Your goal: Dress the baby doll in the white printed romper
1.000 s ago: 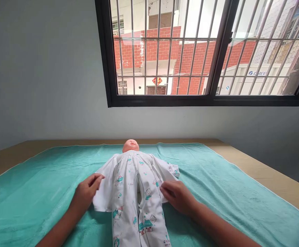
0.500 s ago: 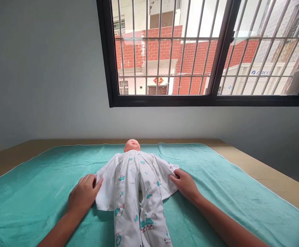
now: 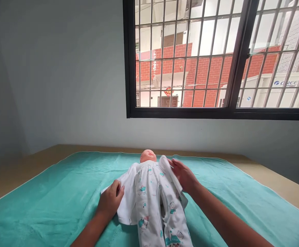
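A baby doll (image 3: pixel 148 156) lies on its back on a teal towel (image 3: pixel 49 195), its head toward the wall. White printed baby clothes (image 3: pixel 152 192) cover its body, the trouser legs running toward me. My left hand (image 3: pixel 110 200) grips the left flap of the white garment, fingers curled over its edge. My right hand (image 3: pixel 182 175) holds the right flap and has it lifted and folded in toward the doll's chest.
The towel covers a wooden table (image 3: pixel 273 178) that stands against a grey wall. A barred window (image 3: pixel 216 58) with a black frame is above, with brick buildings outside. Bare wood shows along the table's left and right sides.
My right hand has lifted the right flap of the garment up and inward over the doll. My left hand has closed on the left flap. The view has shifted left.
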Action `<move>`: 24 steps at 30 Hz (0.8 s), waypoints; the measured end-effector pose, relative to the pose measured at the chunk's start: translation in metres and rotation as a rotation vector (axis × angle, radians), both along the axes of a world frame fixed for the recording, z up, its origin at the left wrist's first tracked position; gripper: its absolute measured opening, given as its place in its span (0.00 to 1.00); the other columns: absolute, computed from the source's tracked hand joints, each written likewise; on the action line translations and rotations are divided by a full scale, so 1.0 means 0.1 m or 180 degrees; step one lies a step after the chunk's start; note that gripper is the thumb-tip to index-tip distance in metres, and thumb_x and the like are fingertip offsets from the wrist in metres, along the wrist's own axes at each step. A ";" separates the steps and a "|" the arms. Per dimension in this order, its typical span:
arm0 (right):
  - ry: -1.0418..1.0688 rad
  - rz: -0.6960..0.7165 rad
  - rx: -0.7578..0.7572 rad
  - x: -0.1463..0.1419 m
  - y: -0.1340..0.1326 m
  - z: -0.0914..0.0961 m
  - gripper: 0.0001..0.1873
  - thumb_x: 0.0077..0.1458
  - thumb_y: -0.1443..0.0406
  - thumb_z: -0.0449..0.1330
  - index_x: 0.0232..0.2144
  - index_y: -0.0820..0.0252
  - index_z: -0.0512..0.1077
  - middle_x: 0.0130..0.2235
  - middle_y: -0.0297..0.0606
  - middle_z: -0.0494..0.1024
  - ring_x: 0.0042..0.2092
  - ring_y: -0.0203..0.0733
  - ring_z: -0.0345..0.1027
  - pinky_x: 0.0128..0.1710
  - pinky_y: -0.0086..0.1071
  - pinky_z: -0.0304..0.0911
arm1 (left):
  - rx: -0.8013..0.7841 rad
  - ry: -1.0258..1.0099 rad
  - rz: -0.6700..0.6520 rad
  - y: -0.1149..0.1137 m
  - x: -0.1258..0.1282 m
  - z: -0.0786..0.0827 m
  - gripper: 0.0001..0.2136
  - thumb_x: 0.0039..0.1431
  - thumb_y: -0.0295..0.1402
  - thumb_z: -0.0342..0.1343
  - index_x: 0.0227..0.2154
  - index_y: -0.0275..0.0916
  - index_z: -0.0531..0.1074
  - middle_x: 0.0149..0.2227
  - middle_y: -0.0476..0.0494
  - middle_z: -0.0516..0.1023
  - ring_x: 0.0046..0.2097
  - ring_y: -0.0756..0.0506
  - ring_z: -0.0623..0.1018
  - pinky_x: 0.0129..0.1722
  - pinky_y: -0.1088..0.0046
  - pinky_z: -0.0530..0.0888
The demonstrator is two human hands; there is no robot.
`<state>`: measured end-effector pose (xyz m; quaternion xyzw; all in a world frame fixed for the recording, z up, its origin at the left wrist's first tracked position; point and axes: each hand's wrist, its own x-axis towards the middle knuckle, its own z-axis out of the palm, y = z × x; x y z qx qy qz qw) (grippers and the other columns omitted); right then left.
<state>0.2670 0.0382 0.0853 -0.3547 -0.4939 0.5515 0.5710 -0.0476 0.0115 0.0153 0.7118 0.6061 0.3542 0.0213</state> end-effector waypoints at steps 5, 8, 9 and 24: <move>0.0459 0.0634 0.0019 -0.30 0.18 0.26 0.06 0.53 0.60 0.63 0.32 0.56 0.73 0.50 0.40 0.79 0.56 0.48 0.69 0.57 0.44 0.60 | -0.0026 -0.0103 -0.0006 0.02 -0.01 0.00 0.11 0.62 0.39 0.42 0.25 0.44 0.52 0.23 0.54 0.65 0.25 0.49 0.69 0.28 0.75 0.62; 0.0338 0.0056 0.0109 -0.28 0.30 0.17 0.08 0.50 0.59 0.64 0.30 0.57 0.72 0.48 0.42 0.80 0.54 0.49 0.70 0.54 0.42 0.63 | -0.0107 -0.0155 0.0014 0.02 -0.01 0.00 0.11 0.62 0.39 0.42 0.25 0.44 0.54 0.24 0.53 0.67 0.26 0.48 0.71 0.28 0.74 0.63; 0.0266 -0.0238 0.0149 -0.24 0.34 0.10 0.09 0.50 0.58 0.64 0.30 0.57 0.71 0.47 0.42 0.80 0.53 0.49 0.71 0.52 0.42 0.64 | -0.0144 -0.0192 0.0012 0.03 -0.02 -0.01 0.10 0.62 0.39 0.42 0.26 0.44 0.56 0.24 0.52 0.69 0.27 0.47 0.72 0.28 0.74 0.64; -0.1734 -0.0046 0.1001 -0.28 0.41 -0.26 0.17 0.58 0.56 0.54 0.40 0.57 0.77 0.47 0.39 0.78 0.52 0.50 0.67 0.58 0.43 0.55 | -0.1089 -0.2679 -0.0623 0.02 0.05 0.19 0.19 0.45 0.49 0.60 0.33 0.39 0.69 0.33 0.47 0.77 0.37 0.42 0.77 0.35 0.69 0.73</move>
